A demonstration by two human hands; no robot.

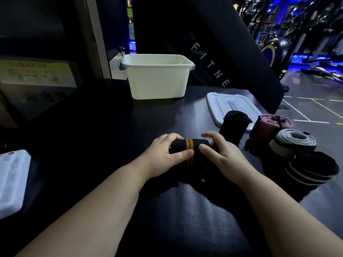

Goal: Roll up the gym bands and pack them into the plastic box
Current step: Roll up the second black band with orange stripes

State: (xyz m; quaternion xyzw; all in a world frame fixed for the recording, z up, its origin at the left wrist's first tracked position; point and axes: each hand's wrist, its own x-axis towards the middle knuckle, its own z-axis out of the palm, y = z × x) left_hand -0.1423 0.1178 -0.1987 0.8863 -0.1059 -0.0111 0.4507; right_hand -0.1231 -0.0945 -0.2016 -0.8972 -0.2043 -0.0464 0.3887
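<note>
The band (189,145) lies on the table (92,127) at 6 o'clock from the box (157,80), well apart. Its roll runs 9 to 3, with the loose tail toward 6. Left hand (163,154) and right hand (220,156) each curl fingers (171,138) round an end.

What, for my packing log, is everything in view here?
plastic box: 1, white, far middle of table
lid: 1, white, flat, right of box
orange-striped band: 1, black, partly rolled between hands
black roll: 1, black, before the lid
pink roll: 1, pink, right of it
grey roll: 1, grey, nearer than pink
pale-striped roll: 1, black, nearest right
clear case: 1, translucent, left edge
table: 1, black
left hand: 1, grips band
right hand: 1, grips band
</note>
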